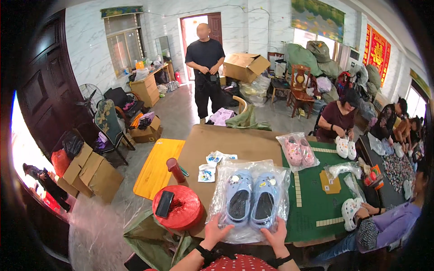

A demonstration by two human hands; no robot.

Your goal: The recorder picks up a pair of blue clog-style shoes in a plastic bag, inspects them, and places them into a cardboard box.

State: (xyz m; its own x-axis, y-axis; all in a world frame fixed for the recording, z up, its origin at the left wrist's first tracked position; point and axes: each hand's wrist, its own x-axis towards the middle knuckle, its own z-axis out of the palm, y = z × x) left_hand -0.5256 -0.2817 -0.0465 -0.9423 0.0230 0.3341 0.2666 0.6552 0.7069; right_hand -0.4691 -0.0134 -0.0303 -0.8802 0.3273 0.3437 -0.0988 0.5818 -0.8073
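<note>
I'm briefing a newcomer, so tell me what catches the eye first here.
A pair of blue clogs in a clear plastic bag lies at the near table edge, with the left hand and right hand on the bag. Left of them sits a red twine spool bearing a dark phone.

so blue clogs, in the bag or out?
In. The pair of blue clogs lies side by side inside the clear plastic bag; film covers both, and the left hand and right hand press the bag's near edge.

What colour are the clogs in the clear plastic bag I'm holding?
Light blue foam clogs, with small charms on top; the head view shows them.
</note>
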